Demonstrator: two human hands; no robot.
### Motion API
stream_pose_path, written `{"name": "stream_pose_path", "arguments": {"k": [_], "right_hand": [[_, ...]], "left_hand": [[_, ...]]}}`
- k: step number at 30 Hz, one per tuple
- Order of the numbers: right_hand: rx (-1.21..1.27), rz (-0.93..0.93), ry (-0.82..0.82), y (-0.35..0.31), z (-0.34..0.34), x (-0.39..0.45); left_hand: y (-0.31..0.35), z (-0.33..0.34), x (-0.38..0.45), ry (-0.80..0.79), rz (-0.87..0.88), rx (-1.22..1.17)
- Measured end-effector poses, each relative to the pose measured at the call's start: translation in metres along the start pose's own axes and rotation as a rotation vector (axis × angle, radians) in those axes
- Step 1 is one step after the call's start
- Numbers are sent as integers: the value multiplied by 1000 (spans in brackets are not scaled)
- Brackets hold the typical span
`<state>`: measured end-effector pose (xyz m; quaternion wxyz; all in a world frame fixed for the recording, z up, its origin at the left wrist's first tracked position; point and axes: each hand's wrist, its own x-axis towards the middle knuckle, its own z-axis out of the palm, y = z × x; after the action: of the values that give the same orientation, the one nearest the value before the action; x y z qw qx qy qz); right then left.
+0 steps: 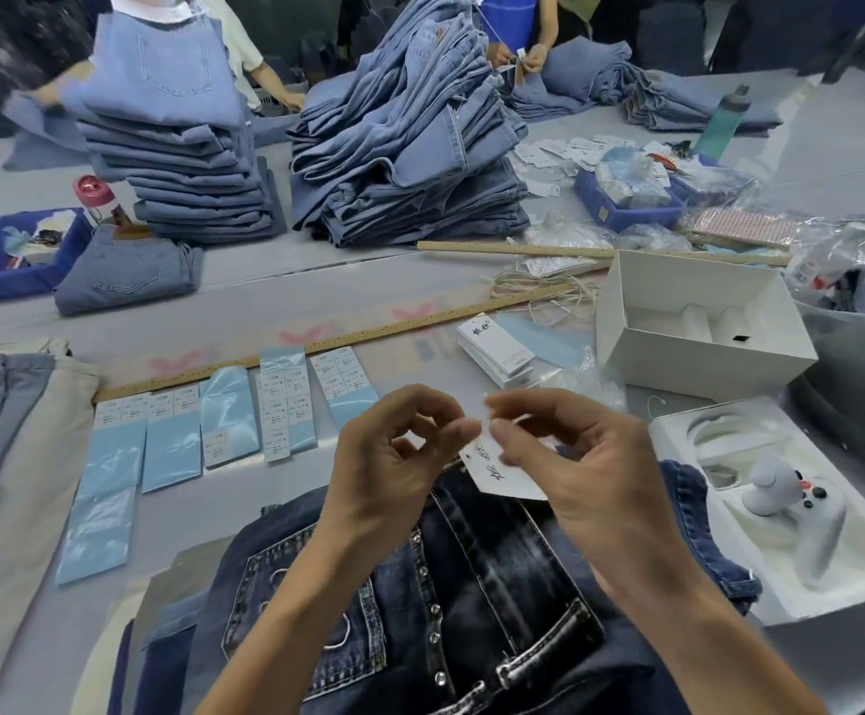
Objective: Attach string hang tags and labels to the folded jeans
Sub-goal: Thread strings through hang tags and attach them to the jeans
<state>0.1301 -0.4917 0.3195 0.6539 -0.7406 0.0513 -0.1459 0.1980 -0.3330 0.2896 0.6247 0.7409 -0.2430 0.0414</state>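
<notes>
Hang tag (510, 474) hangs between both hands above dark jeans (471, 585), long axis twd right; left hand (394, 456) and right hand (564, 456) pinch its top; string unclear.

The jeans (451, 585) nearest were dark indigo with pale faded streaks and silver studs. The hang tag (502, 469) was white with black script. Sticker sheets (172, 441) were sky blue, the bins (23, 260) royal blue, the stacked denim (193, 183) a washed light blue.
</notes>
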Motion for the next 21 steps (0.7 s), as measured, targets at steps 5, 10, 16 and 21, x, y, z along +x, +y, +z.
{"name": "stream_pose_path", "arguments": {"k": [5, 10, 16, 21], "right_hand": [[-13, -91, -1, -9, 19, -2], [-118, -59, -319, -7, 82, -4], [-258, -98, -673, -10, 180, 0], [-324, -64, -881, -8, 274, -14]], "left_hand": [[-18, -40, -22, 197, -96, -138], [-84, -109, -86, 404, -372, 6], [-167, -214, -188, 928, -905, -84], [-188, -321, -252, 1212, -1056, -176]]}}
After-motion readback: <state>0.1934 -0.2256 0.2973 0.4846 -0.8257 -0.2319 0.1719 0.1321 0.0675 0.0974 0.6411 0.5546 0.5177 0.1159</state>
